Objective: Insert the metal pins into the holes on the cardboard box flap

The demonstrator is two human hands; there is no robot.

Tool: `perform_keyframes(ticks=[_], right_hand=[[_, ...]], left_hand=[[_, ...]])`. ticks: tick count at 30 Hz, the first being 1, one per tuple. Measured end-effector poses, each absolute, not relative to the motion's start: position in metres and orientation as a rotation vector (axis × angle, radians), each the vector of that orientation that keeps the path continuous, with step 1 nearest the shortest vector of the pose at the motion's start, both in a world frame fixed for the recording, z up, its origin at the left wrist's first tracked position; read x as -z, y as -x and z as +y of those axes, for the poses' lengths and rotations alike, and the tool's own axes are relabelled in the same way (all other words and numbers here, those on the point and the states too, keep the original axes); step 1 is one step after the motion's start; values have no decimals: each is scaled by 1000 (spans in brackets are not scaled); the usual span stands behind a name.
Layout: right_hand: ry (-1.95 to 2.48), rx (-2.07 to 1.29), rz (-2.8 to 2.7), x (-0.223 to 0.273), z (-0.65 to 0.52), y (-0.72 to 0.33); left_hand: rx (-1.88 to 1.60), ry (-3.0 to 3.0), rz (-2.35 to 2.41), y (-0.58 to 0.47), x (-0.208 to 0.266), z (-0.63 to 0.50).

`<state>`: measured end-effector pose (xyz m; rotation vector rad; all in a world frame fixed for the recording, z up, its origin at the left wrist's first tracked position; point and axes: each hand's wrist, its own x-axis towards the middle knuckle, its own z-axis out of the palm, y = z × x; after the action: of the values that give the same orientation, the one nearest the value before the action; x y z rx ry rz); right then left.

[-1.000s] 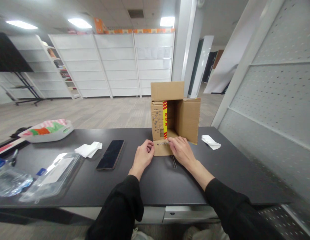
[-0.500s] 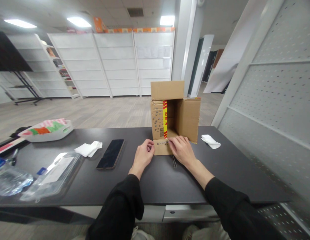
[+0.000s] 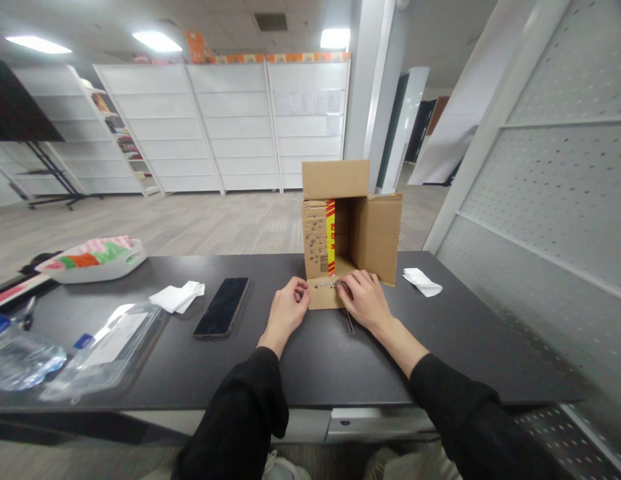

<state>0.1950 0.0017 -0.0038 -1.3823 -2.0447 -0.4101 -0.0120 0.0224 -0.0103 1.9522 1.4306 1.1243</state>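
A cardboard box (image 3: 377,233) stands with its opening toward me, and its front flap (image 3: 323,300) lies flat on the table. Several small round grey pieces sit in a row along that flap, and more dot the left flap (image 3: 315,227) beside yellow and red tape. My left hand (image 3: 287,307) rests at the front flap's left edge with fingers curled; whatever they may hold is hidden. Over the flap's right side, my right hand (image 3: 363,297) has its fingertips pinched at the row's end. Thin metal legs (image 3: 349,322), perhaps tweezers, stick out beneath it; their other end is hidden.
Left of my hands lie a phone (image 3: 221,308), a white tissue (image 3: 177,297), a clear plastic case (image 3: 107,353) and a water bottle (image 3: 25,357). A white basket (image 3: 110,269) stands at the back left. Another tissue (image 3: 423,283) lies right of the box. A perforated panel (image 3: 550,220) borders the right.
Almost nothing differs. My right fingers have shifted very slightly at the end of the row, and the camera view has tilted a little.
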Motion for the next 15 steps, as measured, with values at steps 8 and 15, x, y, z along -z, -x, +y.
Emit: perform_keyframes(ticks=[8,15], right_hand=[[1385,417,-2040,4,1,-195],[1392,418,-2023,5,2,-196]], left_hand=[[-1124,-1952,1436,12,11,23],[-1121,-1962,1442,12,10,22]])
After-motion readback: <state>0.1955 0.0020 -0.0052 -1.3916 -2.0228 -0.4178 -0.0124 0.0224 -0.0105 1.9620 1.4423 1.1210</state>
